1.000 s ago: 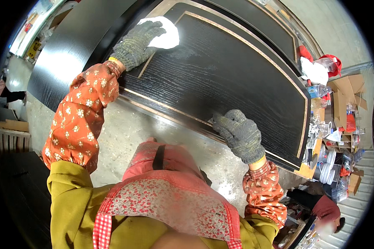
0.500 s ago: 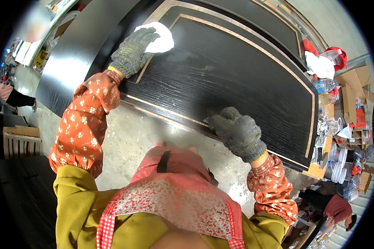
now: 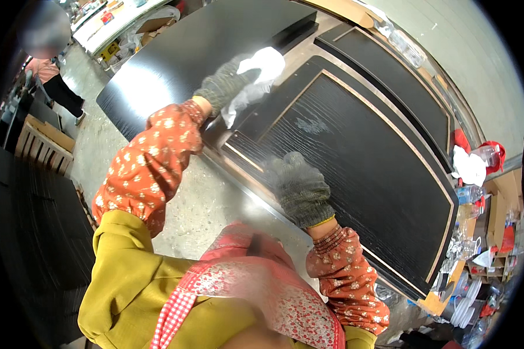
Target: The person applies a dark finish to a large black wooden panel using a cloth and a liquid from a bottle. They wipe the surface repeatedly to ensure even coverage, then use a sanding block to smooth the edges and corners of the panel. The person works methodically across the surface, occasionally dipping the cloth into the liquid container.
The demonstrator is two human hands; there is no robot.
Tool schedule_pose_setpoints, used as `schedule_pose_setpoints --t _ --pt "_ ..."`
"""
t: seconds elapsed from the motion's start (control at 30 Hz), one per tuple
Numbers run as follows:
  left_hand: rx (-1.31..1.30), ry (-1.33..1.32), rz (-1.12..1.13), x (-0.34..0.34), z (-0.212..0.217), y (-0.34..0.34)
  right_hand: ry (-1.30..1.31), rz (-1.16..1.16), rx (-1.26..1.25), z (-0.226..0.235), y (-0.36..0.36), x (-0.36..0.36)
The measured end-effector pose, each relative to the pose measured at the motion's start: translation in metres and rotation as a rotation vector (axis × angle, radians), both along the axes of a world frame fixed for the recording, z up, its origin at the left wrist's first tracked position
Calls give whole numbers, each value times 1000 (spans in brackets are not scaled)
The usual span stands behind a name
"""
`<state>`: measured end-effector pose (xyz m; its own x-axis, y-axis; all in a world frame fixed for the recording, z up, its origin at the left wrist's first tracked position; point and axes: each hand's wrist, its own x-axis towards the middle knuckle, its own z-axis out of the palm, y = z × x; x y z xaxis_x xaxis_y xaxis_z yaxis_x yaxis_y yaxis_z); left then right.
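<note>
A crumpled white cloth (image 3: 268, 65) is held in my left hand (image 3: 224, 84), which wears a dark grey knitted glove. Part of the cloth hangs down beside the far left corner of a black wood-grain panel (image 3: 361, 180). Thin pale brown strips frame this panel, and a pale smudge shows on its dark surface. My right hand (image 3: 301, 189), in a matching glove, is at the panel's near left edge. Its fingertips are smeared by motion, so I cannot tell whether they grip anything.
Another framed black panel (image 3: 390, 75) lies beyond. A glossy black board (image 3: 209, 41) lies at the far left, with a cluttered white table (image 3: 113, 26) behind it. Plastic bottles (image 3: 470, 193) and cardboard (image 3: 498, 209) crowd the right. A person (image 3: 55, 78) stands at far left.
My left hand and the cloth have come off the panel's face to beyond its left end. My right hand has slid left along the near edge. The view has turned.
</note>
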<state>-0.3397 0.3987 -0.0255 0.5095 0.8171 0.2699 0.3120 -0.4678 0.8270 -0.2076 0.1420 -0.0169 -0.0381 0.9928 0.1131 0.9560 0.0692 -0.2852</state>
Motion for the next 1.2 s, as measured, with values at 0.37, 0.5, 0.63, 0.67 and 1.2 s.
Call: schedule_pose_setpoints --t 0.37,0.5,0.63,0.67,1.2 --pt "256 113 36 -57 22 -11 29 -111 -84 2 25 -17" --pt "-145 -16 56 -53 20 -13 -118 -167 -65 -6 47 -27" --pt "-94 21 -3 -48 7 2 -154 -174 -58 -6 35 -26" --pt "-54 30 -27 -47 7 1 -177 -193 -42 -9 27 -26" --pt "-254 -170 -183 -51 20 -28 -71 -350 89 -1 51 -31"
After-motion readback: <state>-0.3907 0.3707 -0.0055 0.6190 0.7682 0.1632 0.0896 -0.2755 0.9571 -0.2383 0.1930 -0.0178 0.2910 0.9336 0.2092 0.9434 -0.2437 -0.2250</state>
